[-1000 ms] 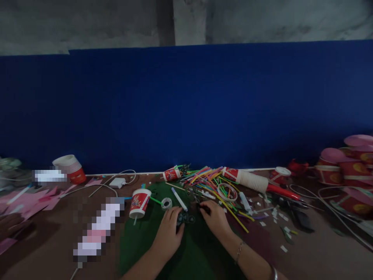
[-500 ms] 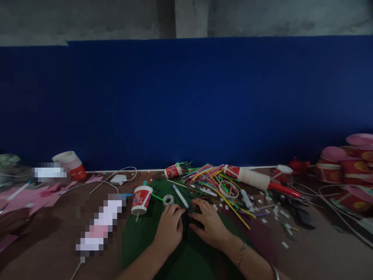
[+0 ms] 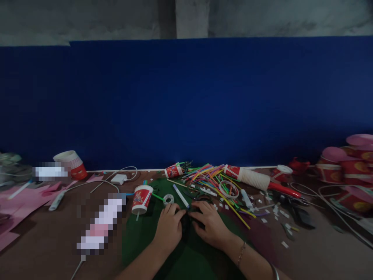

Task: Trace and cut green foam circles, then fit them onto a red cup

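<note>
My left hand (image 3: 169, 225) and my right hand (image 3: 210, 224) face each other over a dark green sheet (image 3: 151, 245). Both are closed, fingers curled, around a small dark thing (image 3: 187, 223) that is too dim and covered to name. Just beyond the fingertips lies a white marker-like stick (image 3: 181, 196). A roll of clear tape (image 3: 168, 199) rests past my left fingers. On the left a red paper cup (image 3: 142, 198) stands upside-down-looking or tilted, I cannot tell which, with straws poking out. Dark scissors (image 3: 196, 192) lie partly seen behind my right hand.
A heap of coloured straws (image 3: 210, 175) spreads behind the hands. To its right lies a stack of paper cups (image 3: 253, 179), with white scraps (image 3: 276, 210) around. A white power adapter (image 3: 119, 179) with cables, pink paper (image 3: 26, 204) and decorated red cups (image 3: 354, 167) flank the table.
My hands stay close together, with only slight finger shifts around the dark thing. At the far left, a hand has drawn back and a whitish tube now shows by the pink paper.
</note>
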A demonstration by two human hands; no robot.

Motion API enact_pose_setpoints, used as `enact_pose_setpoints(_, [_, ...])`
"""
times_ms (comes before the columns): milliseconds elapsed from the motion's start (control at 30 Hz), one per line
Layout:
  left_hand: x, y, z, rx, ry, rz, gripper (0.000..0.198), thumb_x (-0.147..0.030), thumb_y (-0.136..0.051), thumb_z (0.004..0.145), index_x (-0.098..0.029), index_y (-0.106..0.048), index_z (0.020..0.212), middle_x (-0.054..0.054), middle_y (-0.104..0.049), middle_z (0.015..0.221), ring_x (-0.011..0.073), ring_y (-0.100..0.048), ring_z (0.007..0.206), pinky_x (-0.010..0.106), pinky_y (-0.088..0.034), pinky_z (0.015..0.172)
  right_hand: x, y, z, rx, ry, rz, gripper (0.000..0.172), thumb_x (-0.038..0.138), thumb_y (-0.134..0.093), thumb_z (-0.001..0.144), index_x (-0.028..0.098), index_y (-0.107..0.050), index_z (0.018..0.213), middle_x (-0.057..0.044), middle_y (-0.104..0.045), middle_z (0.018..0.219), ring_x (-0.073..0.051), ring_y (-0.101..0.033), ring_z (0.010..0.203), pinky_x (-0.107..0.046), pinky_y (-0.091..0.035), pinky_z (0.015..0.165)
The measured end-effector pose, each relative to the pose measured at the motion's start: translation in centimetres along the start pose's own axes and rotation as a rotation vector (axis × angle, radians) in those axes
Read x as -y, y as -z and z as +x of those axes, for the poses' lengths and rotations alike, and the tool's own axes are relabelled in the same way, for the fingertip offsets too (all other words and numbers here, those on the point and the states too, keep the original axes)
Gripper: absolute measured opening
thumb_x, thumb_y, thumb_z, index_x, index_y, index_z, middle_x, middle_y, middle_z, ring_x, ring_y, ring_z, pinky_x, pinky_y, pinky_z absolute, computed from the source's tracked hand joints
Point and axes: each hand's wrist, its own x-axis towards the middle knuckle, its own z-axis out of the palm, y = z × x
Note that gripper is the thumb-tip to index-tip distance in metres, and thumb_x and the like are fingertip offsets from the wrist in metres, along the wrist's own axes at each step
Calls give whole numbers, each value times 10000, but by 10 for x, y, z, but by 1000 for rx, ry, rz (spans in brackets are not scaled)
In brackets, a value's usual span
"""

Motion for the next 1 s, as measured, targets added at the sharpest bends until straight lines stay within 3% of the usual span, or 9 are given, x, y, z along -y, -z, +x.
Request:
enact_pose_setpoints(233, [4,-3,0,-30,-9,8,384,-5,-427,705,-204,-637,957,63,-553,937,221,-475,940,384,-411,798,1,1,0,26,-33,-20,186,177,-545,752,224,-690,859,-68,-558,1147,-241,-449,1106,-393,-342,910])
enact_pose_setpoints(400, [2,-4,1,-55,-34,-18,281,-91,-445,778,-194,-616,977,67,-563,925,222,-494,912,386,-426,789,-1,-4,1,13,-96,37,209,184,-611,705,213,-651,909,-82,-557,1140,-255,-458,1098,-408,-343,928])
enact_pose_setpoints(567, [1,-8,1,-54,-60,-65,255,-75,-498,741,-206,-623,920,54,-569,911,218,-506,907,379,-429,785,-4,-16,1,-20,-200,125,160,119,-609,688,203,-618,825,-92,-504,1207,-269,-428,1150,-437,-343,941])
enact_pose_setpoints(733, [-1,-7,2,-64,-55,-104,203,-59,-521,708,-190,-609,836,48,-573,881,211,-504,879,372,-428,772,-3,-20,0,-26,-192,169,148,64,-583,683,189,-604,759,-94,-491,1215,-254,-399,1192,-430,-324,979])
enact_pose_setpoints(867, [-1,-6,2,-44,-35,-97,231,-83,-531,714,-194,-619,897,54,-578,896,220,-504,891,375,-428,766,-3,-19,0,-59,-211,142,176,103,-614,682,186,-604,836,-118,-489,1214,-275,-392,1196,-451,-320,983])
enact_pose_setpoints(1000, [-1,-6,2,-46,-43,-94,256,-98,-543,714,-200,-631,932,60,-580,901,224,-508,896,373,-431,764,-2,-19,0,-46,-211,130,114,106,-612,683,189,-596,760,-106,-487,1218,-272,-397,1194,-439,-336,970])
